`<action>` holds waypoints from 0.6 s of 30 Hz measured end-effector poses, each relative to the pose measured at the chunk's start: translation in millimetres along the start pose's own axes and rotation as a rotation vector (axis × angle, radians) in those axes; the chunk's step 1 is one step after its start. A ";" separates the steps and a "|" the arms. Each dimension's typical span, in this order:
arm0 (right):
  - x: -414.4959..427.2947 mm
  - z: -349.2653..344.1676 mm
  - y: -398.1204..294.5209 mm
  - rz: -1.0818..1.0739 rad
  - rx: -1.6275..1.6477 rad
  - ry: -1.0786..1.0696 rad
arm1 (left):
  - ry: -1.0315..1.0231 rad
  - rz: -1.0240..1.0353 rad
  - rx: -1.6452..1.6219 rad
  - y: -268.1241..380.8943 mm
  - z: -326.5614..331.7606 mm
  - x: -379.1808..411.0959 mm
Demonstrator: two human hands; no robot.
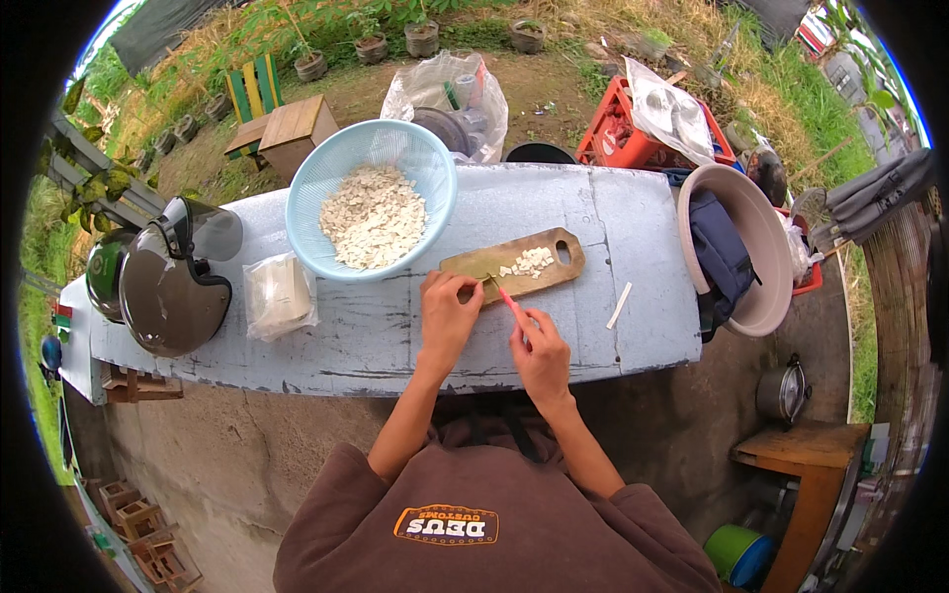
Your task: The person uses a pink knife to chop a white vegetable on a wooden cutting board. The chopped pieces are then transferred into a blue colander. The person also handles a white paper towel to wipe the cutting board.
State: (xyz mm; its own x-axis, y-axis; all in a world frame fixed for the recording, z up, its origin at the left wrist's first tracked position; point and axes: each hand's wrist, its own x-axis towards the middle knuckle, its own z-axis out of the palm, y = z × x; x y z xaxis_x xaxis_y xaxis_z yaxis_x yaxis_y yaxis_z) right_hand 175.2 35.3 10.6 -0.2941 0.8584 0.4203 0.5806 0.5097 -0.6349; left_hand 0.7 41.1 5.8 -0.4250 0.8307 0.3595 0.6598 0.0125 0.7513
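Over the near left edge of a wooden cutting board point(463, 268), my left hand point(447, 307) has its thumb and forefinger pinched together. Whether a small piece is between them is too small to tell. My right hand point(543, 352) grips a small knife by its pink handle point(510, 299). The blade points away to the left, its tip close to my left fingertips. Small off-white cut pieces point(532, 262) lie in a loose pile near the board's handle hole. Beyond my left hand, a light blue plastic colander point(298, 222) holds a heap of similar pieces point(374, 219).
A thin white strip point(620, 305) lies right of the board on the silvery tabletop point(519, 196). Left of the colander are a clear plastic packet point(279, 296) and two helmets point(174, 285). A beige basin point(771, 274) holding a dark blue bag point(721, 248) stands at the right end.
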 end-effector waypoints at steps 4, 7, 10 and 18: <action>-2.7 -0.9 3.9 0.048 0.054 0.002 | 0.008 -0.028 -0.019 0.5 -0.3 -2.5; -0.9 -5.5 0.6 0.044 0.043 0.005 | 0.017 -0.024 0.002 1.8 1.7 -1.6; -0.1 -7.7 -1.3 0.053 0.059 0.007 | 0.019 -0.018 0.015 3.4 1.6 0.5; -5.5 -2.9 0.5 0.064 0.047 0.008 | 0.013 -0.023 0.009 4.3 1.1 1.0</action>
State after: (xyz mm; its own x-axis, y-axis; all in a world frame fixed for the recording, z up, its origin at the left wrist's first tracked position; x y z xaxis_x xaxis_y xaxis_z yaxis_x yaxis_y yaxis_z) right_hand 179.3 30.6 9.8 -0.2512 0.8890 0.3830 0.5613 0.4561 -0.6906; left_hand 3.8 42.5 8.8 -0.4481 0.8226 0.3499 0.6553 0.0361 0.7545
